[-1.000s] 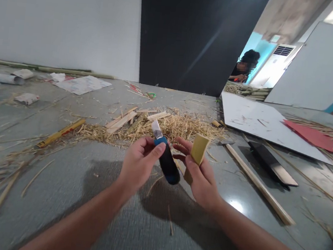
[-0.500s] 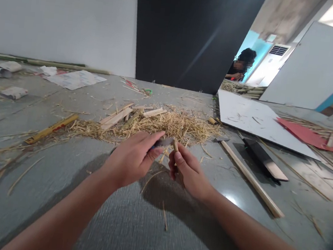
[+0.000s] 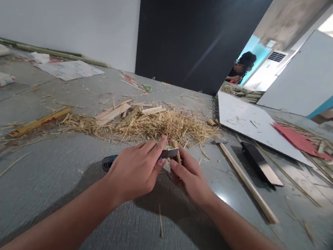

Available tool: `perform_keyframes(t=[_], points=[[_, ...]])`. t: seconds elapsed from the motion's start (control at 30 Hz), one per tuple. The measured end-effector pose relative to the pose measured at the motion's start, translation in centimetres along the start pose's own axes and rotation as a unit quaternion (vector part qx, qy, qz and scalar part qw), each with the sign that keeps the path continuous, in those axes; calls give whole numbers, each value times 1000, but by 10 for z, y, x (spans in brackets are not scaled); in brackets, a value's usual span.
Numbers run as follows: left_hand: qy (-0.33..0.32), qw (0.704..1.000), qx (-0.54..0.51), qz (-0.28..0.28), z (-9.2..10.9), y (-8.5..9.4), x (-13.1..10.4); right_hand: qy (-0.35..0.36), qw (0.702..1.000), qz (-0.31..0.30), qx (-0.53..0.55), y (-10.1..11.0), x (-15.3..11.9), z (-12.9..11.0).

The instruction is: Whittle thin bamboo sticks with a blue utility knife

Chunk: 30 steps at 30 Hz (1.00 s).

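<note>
My left hand (image 3: pixel 137 166) is closed round a utility knife (image 3: pixel 108 161), whose dark blue handle end sticks out on the left. The knife's flat blade (image 3: pixel 169 153) points right and lies against a short bamboo strip (image 3: pixel 178 157). My right hand (image 3: pixel 189 172) pinches that strip between thumb and fingers, and its lower part is hidden by the hand. Just beyond both hands spreads a heap of straw-coloured shavings (image 3: pixel 172 125), with flat wood pieces (image 3: pixel 115 114) lying on its left side.
At right lie a wooden-handled hammer (image 3: pixel 247 182), a black phone-like slab (image 3: pixel 261 164), a white board (image 3: pixel 262 126) and a red sheet (image 3: pixel 301 141). A yellow package (image 3: pixel 40 122) is at left. A black panel (image 3: pixel 194 36) stands ahead; a person (image 3: pixel 241 67) sits beyond.
The blade has moved right and now crosses the bamboo strip. My left hand has shifted slightly, showing more of the knife handle. The view has tilted a little.
</note>
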<state>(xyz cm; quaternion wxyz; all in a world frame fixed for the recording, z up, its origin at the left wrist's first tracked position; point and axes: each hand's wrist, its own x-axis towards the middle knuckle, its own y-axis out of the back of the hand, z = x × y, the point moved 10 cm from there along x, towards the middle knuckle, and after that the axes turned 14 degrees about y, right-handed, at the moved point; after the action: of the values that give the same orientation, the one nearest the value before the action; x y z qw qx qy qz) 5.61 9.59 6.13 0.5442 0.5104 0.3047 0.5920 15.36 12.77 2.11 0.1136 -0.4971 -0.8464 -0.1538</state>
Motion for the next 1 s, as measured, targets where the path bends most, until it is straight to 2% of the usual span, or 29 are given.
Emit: perform_keyframes(t=[0.13, 0.3, 0.7, 1.0], points=[[1, 1000, 19, 9, 0, -2, -2, 31, 985, -15, -167, 5, 4, -7], [-2, 999, 28, -41, 1, -14, -2, 45, 963, -41, -264, 5, 5, -10], [3, 995, 51, -83, 0, -19, -4, 11, 940, -69, -334, 0, 0, -6], [41, 995, 57, -73, 2, -21, -3, -10, 939, -59, -339, 6, -1, 1]])
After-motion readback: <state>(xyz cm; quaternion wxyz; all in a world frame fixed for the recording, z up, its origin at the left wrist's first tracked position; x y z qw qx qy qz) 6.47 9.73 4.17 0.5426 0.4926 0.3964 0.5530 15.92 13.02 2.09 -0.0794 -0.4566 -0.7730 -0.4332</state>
